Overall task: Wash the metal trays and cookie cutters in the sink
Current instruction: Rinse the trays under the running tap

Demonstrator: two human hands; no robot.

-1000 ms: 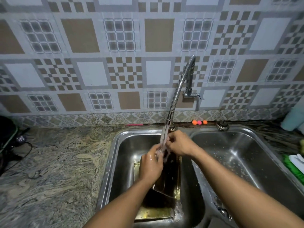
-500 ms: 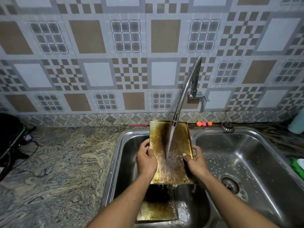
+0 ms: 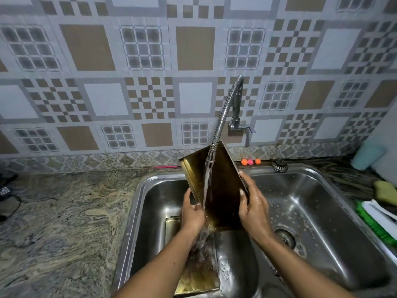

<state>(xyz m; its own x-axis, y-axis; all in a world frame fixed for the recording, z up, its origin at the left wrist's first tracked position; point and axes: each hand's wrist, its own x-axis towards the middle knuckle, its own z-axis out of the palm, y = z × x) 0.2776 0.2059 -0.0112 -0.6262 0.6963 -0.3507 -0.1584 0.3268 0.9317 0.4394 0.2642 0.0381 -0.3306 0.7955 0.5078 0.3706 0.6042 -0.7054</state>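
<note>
A gold-coloured metal tray (image 3: 223,186) with dark stains stands tilted on edge over the left sink basin (image 3: 154,211), under the running faucet (image 3: 225,117). My left hand (image 3: 192,214) grips its lower left edge. My right hand (image 3: 253,207) holds its right edge, fingers curled over the rim. Water runs down the tray's inside onto a second gold tray (image 3: 197,280) lying flat in the basin bottom. No cookie cutters are in sight.
The right basin (image 3: 322,211) has a drain and water drops. A sink plug (image 3: 278,165) and small orange and pink balls (image 3: 250,161) sit on the back ledge. A yellow sponge (image 3: 385,191) and green brush (image 3: 373,224) lie at right. Granite counter (image 3: 64,222) extends left.
I took the tray up from the basin and held it flat-on under the stream; it has since turned on edge, its right side swung toward me. The camera view shifted slightly.
</note>
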